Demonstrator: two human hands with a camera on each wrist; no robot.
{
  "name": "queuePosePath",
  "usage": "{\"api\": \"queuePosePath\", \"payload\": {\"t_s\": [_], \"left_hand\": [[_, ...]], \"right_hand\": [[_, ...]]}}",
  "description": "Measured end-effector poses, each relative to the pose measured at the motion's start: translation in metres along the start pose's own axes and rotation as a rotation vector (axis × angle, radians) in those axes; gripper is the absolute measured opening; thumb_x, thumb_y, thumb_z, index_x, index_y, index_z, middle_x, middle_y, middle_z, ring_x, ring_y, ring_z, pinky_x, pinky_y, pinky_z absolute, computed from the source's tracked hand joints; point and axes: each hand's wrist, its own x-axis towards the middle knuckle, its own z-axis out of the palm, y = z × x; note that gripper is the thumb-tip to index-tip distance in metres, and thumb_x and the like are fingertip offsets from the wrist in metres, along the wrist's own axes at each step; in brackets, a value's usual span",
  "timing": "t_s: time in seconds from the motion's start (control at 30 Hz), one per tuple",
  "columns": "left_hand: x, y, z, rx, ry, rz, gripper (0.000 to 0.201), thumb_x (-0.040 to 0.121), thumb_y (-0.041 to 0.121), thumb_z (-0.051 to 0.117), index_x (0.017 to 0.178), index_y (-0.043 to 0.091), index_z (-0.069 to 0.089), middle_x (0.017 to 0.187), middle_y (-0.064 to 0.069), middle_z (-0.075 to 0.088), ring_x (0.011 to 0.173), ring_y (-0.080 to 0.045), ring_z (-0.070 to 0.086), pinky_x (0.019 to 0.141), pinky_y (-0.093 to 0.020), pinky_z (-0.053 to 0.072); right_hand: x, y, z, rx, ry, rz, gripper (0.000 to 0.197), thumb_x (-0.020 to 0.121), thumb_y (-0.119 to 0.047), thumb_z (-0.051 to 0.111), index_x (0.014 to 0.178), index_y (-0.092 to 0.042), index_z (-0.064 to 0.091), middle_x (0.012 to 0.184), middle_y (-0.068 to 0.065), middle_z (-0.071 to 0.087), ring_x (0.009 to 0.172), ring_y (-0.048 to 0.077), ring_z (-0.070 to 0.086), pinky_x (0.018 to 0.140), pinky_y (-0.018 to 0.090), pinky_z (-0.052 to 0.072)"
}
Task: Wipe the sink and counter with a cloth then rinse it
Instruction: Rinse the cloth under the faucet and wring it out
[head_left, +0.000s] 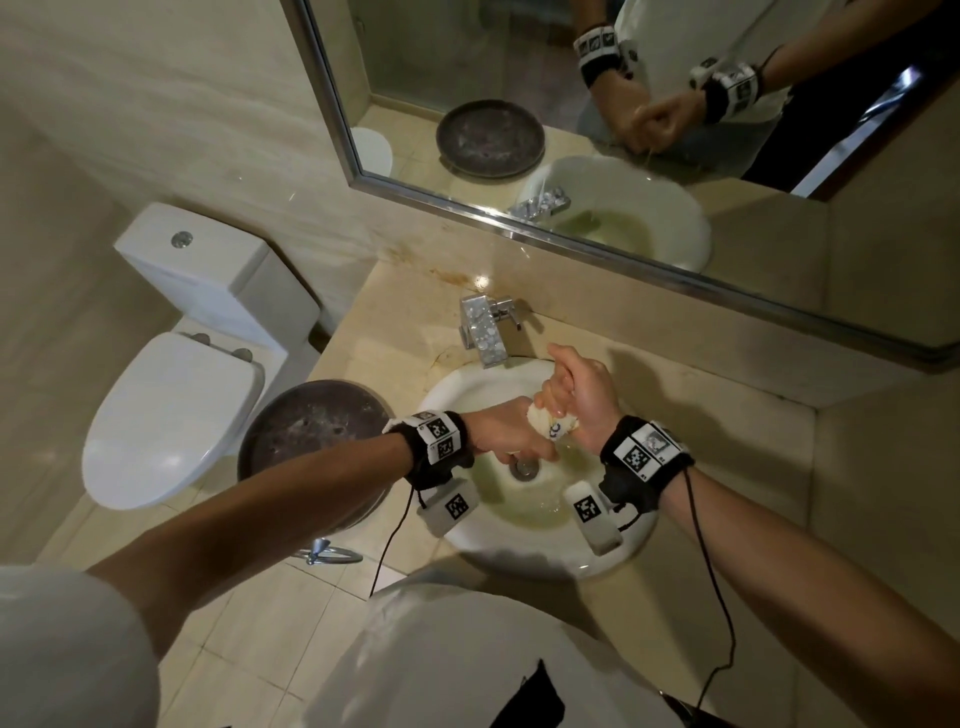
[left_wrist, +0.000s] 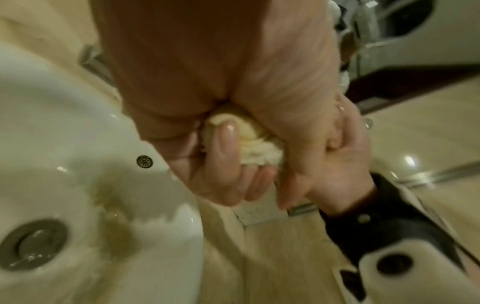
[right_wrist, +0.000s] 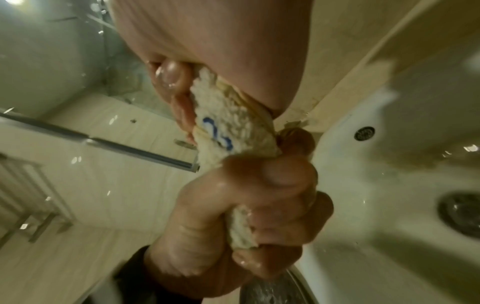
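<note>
A white cloth (head_left: 550, 423) with a blue mark is bunched into a twisted roll above the white sink (head_left: 545, 564). My left hand (head_left: 511, 441) grips its lower end just over the drain (head_left: 523, 467). My right hand (head_left: 571, 389) grips its upper end, near the faucet (head_left: 483, 332). The left wrist view shows the cloth (left_wrist: 249, 142) squeezed between my left hand (left_wrist: 194, 61) and my right hand (left_wrist: 332, 170). Seen from the right wrist, the cloth (right_wrist: 228, 123) runs from my right hand (right_wrist: 207, 41) into the fist of my left hand (right_wrist: 246, 205). Yellowish water lies in the basin (left_wrist: 78, 144).
A dark round dish (head_left: 317, 431) sits on the beige counter (head_left: 727, 415) to the left of the sink. A white toilet (head_left: 171, 415) stands further left. A mirror (head_left: 623, 104) hangs on the wall behind the faucet.
</note>
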Motion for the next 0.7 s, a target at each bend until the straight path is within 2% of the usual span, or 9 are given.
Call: {"api": "queuePosePath", "payload": {"t_s": [0.07,0.13,0.17,0.23,0.4,0.53,0.6,0.67,0.7], "left_hand": [[0.005,-0.002,0.004,0.098,0.123,-0.005,0.022,0.076,0.01,0.072,0.067,0.017,0.053,0.054,0.001,0.05,0.046,-0.015,0.041,0.041,-0.025,0.032],[0.008,-0.004,0.01,0.213,0.243,-0.014,0.018,0.074,0.017,0.075,0.076,0.016,0.057,0.068,0.0,0.061,0.059,-0.019,0.056,0.051,-0.03,0.045],[0.009,-0.005,0.013,0.263,0.296,-0.018,0.02,0.074,0.019,0.076,0.084,0.016,0.058,0.078,0.0,0.064,0.068,-0.019,0.06,0.057,-0.028,0.048],[0.009,-0.007,0.019,0.321,0.364,-0.025,0.025,0.076,0.019,0.076,0.093,0.016,0.057,0.085,0.0,0.064,0.073,-0.018,0.062,0.06,-0.026,0.048],[0.019,-0.02,0.026,0.455,0.374,-0.013,0.021,0.073,0.022,0.072,0.09,0.021,0.061,0.081,0.002,0.069,0.072,-0.019,0.068,0.057,-0.028,0.052],[0.026,-0.028,0.03,0.616,0.405,0.01,0.034,0.079,0.026,0.071,0.109,0.014,0.06,0.097,-0.006,0.069,0.084,-0.025,0.065,0.064,-0.03,0.047],[0.03,-0.032,0.031,0.683,0.421,0.0,0.045,0.08,0.026,0.072,0.12,0.012,0.057,0.1,-0.01,0.069,0.087,-0.029,0.064,0.065,-0.031,0.046],[0.032,-0.037,0.031,0.758,0.422,-0.015,0.05,0.082,0.028,0.071,0.126,0.012,0.052,0.1,-0.013,0.067,0.088,-0.032,0.063,0.063,-0.033,0.043],[0.032,-0.038,0.031,0.801,0.422,-0.009,0.048,0.085,0.029,0.068,0.125,0.011,0.051,0.099,-0.014,0.066,0.087,-0.033,0.063,0.063,-0.033,0.04]], "right_hand": [[0.004,0.007,0.001,0.009,0.102,0.009,0.052,0.094,-0.02,0.06,0.05,-0.013,0.033,0.037,0.005,0.023,0.036,0.021,0.026,0.051,0.03,0.043],[0.008,0.014,0.001,0.025,0.191,0.024,0.051,0.092,-0.02,0.062,0.049,-0.014,0.034,0.038,0.005,0.024,0.035,0.021,0.027,0.05,0.03,0.04],[0.01,0.019,0.001,0.042,0.232,0.03,0.051,0.09,-0.02,0.062,0.048,-0.014,0.035,0.038,0.005,0.025,0.035,0.021,0.028,0.05,0.031,0.039],[0.011,0.026,0.0,0.075,0.311,0.04,0.049,0.089,-0.018,0.062,0.047,-0.015,0.036,0.04,0.004,0.025,0.035,0.02,0.028,0.05,0.031,0.037],[0.007,0.039,-0.003,0.207,0.533,0.112,0.041,0.089,-0.013,0.057,0.052,-0.012,0.039,0.045,0.004,0.029,0.035,0.02,0.028,0.044,0.027,0.035],[0.007,0.051,-0.005,0.334,0.695,0.203,0.034,0.088,-0.015,0.056,0.056,-0.01,0.043,0.047,0.003,0.035,0.034,0.02,0.033,0.043,0.025,0.036],[0.008,0.055,-0.006,0.364,0.74,0.245,0.033,0.087,-0.017,0.057,0.057,-0.009,0.046,0.042,0.002,0.039,0.034,0.021,0.037,0.048,0.029,0.039],[0.01,0.061,-0.01,0.403,0.746,0.251,0.032,0.091,-0.016,0.053,0.06,-0.01,0.047,0.042,0.002,0.044,0.036,0.021,0.042,0.054,0.032,0.041],[0.009,0.065,-0.012,0.351,0.711,0.226,0.033,0.097,-0.014,0.047,0.064,-0.012,0.045,0.046,0.002,0.046,0.038,0.018,0.045,0.055,0.031,0.041]]}}
